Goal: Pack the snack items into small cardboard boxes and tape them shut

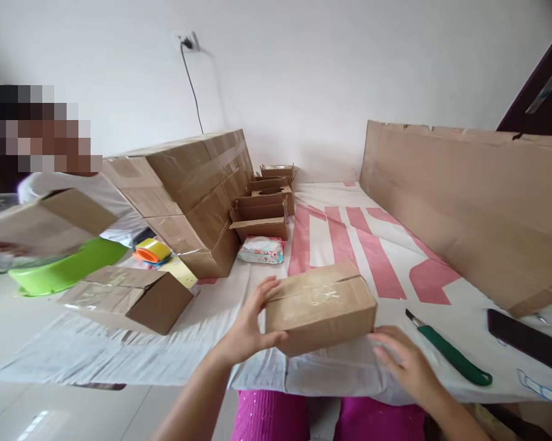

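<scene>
While your left hand (247,323) grips the left end of the taped cardboard box (321,309) at lower centre of the frame, your right hand (403,358) is loosely spread at its lower right corner; contact there cannot be confirmed. Hazard noted: the green-handled utility knife (454,355), lower right, lies with blade exposed and pointing toward the box, so a rightward sweep could cut you. Should your left hand alone carry it, the box could swing or slip.
</scene>
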Available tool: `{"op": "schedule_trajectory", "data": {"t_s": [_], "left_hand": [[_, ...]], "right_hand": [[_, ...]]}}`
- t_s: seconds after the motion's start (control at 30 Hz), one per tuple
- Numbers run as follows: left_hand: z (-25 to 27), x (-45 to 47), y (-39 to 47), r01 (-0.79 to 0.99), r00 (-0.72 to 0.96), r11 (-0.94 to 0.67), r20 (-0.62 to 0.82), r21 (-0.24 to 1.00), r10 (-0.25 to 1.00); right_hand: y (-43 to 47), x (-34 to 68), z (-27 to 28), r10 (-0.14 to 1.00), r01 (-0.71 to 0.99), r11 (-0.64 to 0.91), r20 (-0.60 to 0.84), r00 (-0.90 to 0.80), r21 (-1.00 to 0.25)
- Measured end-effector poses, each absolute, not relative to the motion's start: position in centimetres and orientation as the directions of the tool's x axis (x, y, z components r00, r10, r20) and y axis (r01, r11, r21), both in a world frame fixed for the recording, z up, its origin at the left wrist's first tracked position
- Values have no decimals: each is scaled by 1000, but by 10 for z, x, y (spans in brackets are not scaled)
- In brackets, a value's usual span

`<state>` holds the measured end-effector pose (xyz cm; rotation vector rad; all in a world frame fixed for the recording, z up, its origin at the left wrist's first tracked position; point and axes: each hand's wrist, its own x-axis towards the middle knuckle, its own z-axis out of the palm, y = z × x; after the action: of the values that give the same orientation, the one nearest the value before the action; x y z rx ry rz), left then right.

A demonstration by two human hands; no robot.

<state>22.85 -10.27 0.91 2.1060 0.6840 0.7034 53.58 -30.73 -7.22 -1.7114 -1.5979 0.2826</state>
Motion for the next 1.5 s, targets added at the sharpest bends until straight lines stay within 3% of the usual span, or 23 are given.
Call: {"op": "schedule_trajectory", "data": {"t_s": [0.1, 0.17, 0.23, 0.33, 0.5, 0.6, 0.7, 0.8, 0.87, 0.97, 1.27, 1.5], "left_hand": [[-16, 258, -99, 83, 780, -520, 270, 850, 565], [-36, 268, -103, -9, 760, -515, 340, 857, 553], [-55, 271, -110, -74, 713, -506, 400, 860, 576], [-76, 271, -123, -126, 643, -509, 461, 851, 612], [-88, 275, -136, -172, 524, -556, 554, 813, 647], [-87, 276, -137, -177, 506, -585, 583, 791, 635], [-85, 276, -135, -163, 507, -612, 597, 774, 621], [-86, 276, -135, -143, 510, -630, 602, 763, 614], [-86, 276, -135, -136, 509, -635, 604, 760, 614], [-88, 275, -136, -123, 510, -638, 600, 760, 617], [-89, 271, -134, -67, 540, -656, 580, 752, 610], [-90, 271, -132, -63, 527, -676, 600, 734, 603]], "right_hand": [[-327, 600, -97, 744, 880, -267, 496, 448, -394], [-341, 631, -116, 732, 850, -455, 431, 527, -266], [-352, 649, -131, 778, 846, -482, 332, 533, -229], [-354, 657, -134, 796, 850, -464, 304, 524, -250], [-319, 632, -65, 730, 861, -400, 459, 506, -312], [-287, 592, -3, 791, 957, -151, 551, 266, -246], [-251, 543, 46, 884, 974, 208, 443, -149, -88], [-218, 500, 68, 877, 934, 335, 324, -356, 121], [-202, 481, 70, 875, 913, 332, 285, -392, 237], [-193, 468, 66, 885, 895, 313, 244, -396, 317], [-227, 493, 75, 942, 888, 237, 129, -309, 395], [-262, 549, 72, 971, 928, 130, 143, -190, 348]]}}
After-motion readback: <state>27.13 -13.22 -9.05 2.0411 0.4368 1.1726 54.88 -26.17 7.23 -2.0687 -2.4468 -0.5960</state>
